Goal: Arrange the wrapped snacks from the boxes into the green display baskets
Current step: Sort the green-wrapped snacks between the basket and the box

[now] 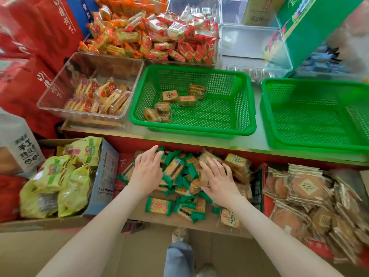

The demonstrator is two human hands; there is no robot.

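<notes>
Resting left hand (146,173) and right hand (218,181), fingers spread and empty, on wrapped snacks (175,170); probably light, slick, crushable, so scoop by middles.

The basket (191,131) was bright green (a grid of little holes all over). At six o'clock the snack wrappers (158,205) were green and yellow. At ten o'clock the bags (46,23) were red.
</notes>
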